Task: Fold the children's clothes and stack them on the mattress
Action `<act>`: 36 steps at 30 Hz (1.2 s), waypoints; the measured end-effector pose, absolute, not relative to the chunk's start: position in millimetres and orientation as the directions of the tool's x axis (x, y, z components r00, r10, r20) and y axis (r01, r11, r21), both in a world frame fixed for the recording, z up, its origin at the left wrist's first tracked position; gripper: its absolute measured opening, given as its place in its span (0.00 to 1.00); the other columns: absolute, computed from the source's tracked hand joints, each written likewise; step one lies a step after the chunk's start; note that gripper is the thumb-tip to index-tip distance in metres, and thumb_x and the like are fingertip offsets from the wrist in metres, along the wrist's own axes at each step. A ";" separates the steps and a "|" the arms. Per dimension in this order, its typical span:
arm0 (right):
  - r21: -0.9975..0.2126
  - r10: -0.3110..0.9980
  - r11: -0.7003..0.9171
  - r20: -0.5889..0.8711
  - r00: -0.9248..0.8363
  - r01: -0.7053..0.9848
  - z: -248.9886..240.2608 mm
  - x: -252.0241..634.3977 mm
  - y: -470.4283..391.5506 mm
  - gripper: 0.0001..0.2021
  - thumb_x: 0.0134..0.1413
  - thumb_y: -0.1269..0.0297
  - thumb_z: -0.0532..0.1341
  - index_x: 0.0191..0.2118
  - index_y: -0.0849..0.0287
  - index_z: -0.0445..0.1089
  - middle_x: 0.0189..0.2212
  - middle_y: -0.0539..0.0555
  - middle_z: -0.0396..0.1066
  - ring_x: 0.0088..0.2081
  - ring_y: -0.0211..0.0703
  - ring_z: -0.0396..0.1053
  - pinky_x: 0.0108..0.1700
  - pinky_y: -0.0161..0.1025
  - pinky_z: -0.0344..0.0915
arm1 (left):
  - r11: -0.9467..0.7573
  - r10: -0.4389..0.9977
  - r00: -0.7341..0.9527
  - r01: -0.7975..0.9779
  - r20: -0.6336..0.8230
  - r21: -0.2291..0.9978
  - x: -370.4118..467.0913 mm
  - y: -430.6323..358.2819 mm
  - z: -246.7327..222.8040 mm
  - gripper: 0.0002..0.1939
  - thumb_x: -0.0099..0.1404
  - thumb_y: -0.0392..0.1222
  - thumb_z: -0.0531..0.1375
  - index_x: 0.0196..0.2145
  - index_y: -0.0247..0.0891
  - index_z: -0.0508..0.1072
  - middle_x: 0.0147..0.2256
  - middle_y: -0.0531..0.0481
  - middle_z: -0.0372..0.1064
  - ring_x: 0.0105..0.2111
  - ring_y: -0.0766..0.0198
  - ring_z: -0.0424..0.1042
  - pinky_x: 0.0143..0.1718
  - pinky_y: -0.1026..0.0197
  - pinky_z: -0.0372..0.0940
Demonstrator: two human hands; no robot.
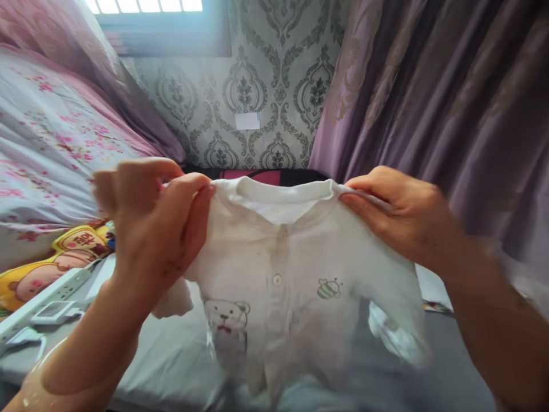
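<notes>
A small white buttoned garment hangs upright in the middle of the view, its front facing me, with a bear print at its lower left and a striped bee print at its right. My left hand pinches the shoulder on the left side of the collar. At the other shoulder, the thumb and fingers of my right hand grip the fabric. The lower part of the garment is blurred and hangs over a grey sheet. Both sleeves dangle down at the sides.
On the left lie a white power strip with plugs and cords, and a yellow cartoon cushion. A floral cloth hangs above them. Purple curtains hang at the right, beside a patterned wall. A window is at the upper left.
</notes>
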State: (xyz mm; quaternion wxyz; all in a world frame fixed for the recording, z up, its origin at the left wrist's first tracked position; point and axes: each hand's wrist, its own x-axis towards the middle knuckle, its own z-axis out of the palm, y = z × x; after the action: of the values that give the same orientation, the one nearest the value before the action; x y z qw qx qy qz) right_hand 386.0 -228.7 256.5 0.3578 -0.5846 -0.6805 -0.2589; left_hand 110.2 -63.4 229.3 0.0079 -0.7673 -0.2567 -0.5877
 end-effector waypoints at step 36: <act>0.102 0.972 -0.224 -0.043 0.230 0.969 32.1 515.3 -30.9 0.17 0.70 0.55 0.42 0.50 0.56 0.62 0.48 0.60 0.71 0.45 0.51 0.73 0.40 0.42 0.62 | -0.813 0.558 0.780 0.583 0.284 -0.003 288.2 145.1 2.0 0.19 0.73 0.46 0.41 0.43 0.39 0.69 0.43 0.39 0.67 0.46 0.50 0.61 0.44 0.52 0.52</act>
State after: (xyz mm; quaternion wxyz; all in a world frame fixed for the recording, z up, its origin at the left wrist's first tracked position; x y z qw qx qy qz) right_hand 515.3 -30.9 32.1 -0.0535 -0.7823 -0.6204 -0.0149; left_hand 288.2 145.1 2.0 0.0452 -0.9422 -0.3027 -0.1363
